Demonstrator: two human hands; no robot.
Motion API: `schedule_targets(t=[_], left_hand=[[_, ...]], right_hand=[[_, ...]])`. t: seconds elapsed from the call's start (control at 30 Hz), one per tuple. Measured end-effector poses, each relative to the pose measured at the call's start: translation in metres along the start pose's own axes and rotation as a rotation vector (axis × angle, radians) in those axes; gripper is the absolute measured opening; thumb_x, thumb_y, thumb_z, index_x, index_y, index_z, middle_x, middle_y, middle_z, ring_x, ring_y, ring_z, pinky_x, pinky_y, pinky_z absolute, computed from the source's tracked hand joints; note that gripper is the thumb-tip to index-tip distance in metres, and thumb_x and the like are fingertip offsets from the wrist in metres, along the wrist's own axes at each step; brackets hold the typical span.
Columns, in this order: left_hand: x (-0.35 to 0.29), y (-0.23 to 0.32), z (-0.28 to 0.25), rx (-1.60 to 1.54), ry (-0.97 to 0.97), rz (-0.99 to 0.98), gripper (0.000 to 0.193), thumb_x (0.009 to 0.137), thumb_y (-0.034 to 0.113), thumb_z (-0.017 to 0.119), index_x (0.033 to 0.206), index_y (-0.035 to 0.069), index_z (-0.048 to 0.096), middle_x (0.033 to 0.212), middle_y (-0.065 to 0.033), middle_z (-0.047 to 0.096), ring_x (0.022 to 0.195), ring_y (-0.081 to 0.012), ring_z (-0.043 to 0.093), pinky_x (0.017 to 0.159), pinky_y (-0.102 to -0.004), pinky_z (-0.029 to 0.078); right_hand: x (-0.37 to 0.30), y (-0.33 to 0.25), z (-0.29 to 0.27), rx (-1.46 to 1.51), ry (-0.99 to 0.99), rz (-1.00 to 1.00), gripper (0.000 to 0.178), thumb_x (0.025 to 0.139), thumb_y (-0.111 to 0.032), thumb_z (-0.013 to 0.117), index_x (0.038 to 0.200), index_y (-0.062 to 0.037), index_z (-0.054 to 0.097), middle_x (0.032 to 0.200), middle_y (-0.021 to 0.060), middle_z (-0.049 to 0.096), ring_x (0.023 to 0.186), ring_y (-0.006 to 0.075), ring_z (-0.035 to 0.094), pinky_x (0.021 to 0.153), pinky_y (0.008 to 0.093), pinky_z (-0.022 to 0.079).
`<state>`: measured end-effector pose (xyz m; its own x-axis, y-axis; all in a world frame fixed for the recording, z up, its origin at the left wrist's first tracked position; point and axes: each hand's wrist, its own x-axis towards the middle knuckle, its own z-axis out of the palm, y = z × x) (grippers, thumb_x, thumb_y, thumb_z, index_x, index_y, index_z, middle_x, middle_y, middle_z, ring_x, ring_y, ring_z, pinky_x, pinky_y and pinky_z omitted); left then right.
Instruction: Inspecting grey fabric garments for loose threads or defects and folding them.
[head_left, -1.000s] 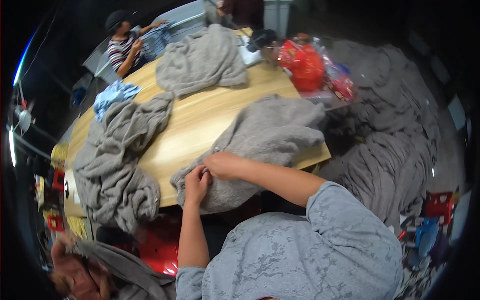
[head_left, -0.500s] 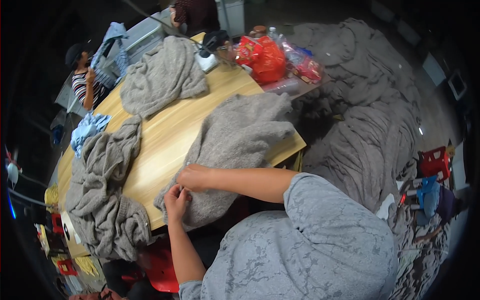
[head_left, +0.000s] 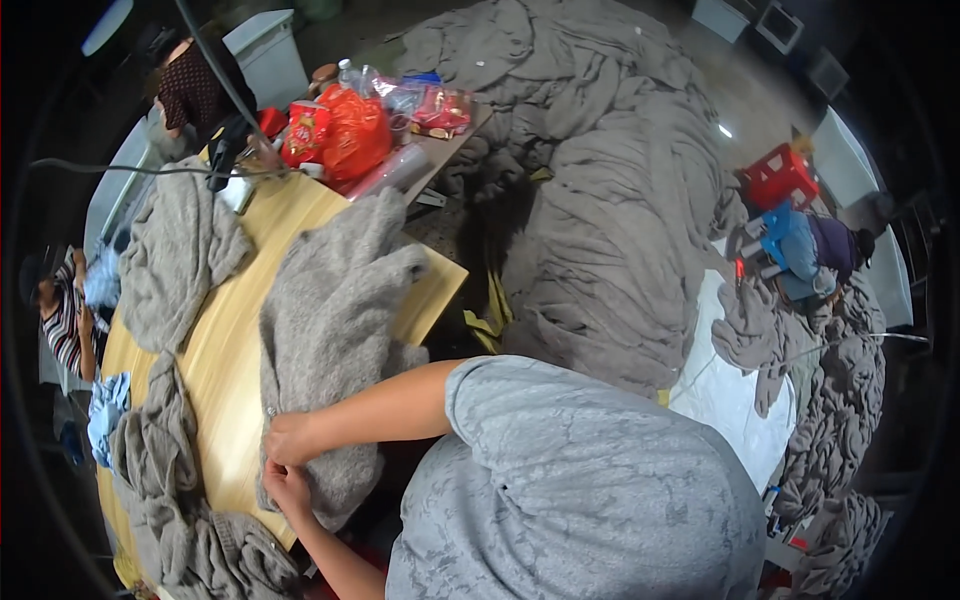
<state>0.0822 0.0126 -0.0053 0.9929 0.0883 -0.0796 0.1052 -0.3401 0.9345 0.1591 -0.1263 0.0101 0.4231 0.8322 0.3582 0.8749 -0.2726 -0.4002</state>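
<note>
A fuzzy grey knitted garment (head_left: 325, 300) lies across the near side of the wooden table, its lower end hanging past the edge. My right hand (head_left: 292, 438) is closed on the garment's left edge, fingers curled in. Just below it, almost touching, my left hand (head_left: 288, 487) pinches the same edge with thumb and fingers together. A small pale spot shows on the edge just above my right hand; I cannot make out what it is. Whatever lies between the fingertips is hidden.
More grey knitwear (head_left: 180, 260) lies along the table's (head_left: 225, 370) left side, beside a light blue cloth (head_left: 105, 415). Red plastic bags (head_left: 350, 135) sit at the far end. A large grey fabric heap (head_left: 610, 200) covers the floor at right. Other people (head_left: 70, 315) sit nearby.
The whole view has swung to the right, so the table and garment appear farther left. Both hands stay together on the garment's edge, still closed.
</note>
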Motion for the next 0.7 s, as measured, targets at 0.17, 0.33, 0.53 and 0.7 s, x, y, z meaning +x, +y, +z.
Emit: schedule_targets(t=[0.17, 0.33, 0.53, 0.7], left_hand=[[-0.006, 0.019, 0.017, 0.535, 0.103, 0.327, 0.018, 0.083, 0.004, 0.049, 0.097, -0.005, 0.056, 0.089, -0.0169, 0.062, 0.081, -0.0235, 0.059, 0.071, -0.0312, 0.044], [-0.006, 0.023, 0.022, 0.653, 0.112, 0.284, 0.023, 0.082, 0.006, 0.047, 0.101, -0.005, 0.055, 0.095, -0.0223, 0.06, 0.087, -0.0314, 0.057, 0.078, -0.036, 0.042], [-0.003, 0.015, 0.008, 0.552, 0.043, 0.159, 0.023, 0.084, 0.006, 0.045, 0.101, -0.006, 0.054, 0.095, -0.0236, 0.059, 0.086, -0.0338, 0.056, 0.078, -0.0364, 0.042], [0.0, 0.013, 0.004, 0.632, 0.035, 0.192, 0.021, 0.085, 0.006, 0.043, 0.099, -0.005, 0.055, 0.091, -0.0204, 0.06, 0.082, -0.0266, 0.056, 0.075, -0.0341, 0.042]], right_hand=[[0.003, 0.008, 0.015, -0.103, -0.073, -0.055, 0.016, 0.068, -0.021, 0.057, 0.072, -0.0085, 0.068, 0.078, 0.0089, 0.066, 0.07, 0.0239, 0.063, 0.057, 0.0365, 0.049], [0.012, 0.009, 0.023, -0.173, -0.199, -0.067, 0.019, 0.073, -0.023, 0.054, 0.079, -0.0131, 0.069, 0.085, 0.0035, 0.067, 0.079, 0.0207, 0.063, 0.06, 0.037, 0.049], [0.019, 0.007, 0.03, -0.225, -0.269, -0.056, 0.019, 0.074, -0.023, 0.053, 0.078, -0.0139, 0.069, 0.083, 0.0029, 0.067, 0.076, 0.0206, 0.063, 0.059, 0.037, 0.048], [0.015, 0.014, 0.028, -0.199, -0.144, -0.092, 0.017, 0.072, -0.021, 0.054, 0.076, -0.0123, 0.068, 0.083, 0.0043, 0.067, 0.074, 0.0215, 0.063, 0.059, 0.0374, 0.048]])
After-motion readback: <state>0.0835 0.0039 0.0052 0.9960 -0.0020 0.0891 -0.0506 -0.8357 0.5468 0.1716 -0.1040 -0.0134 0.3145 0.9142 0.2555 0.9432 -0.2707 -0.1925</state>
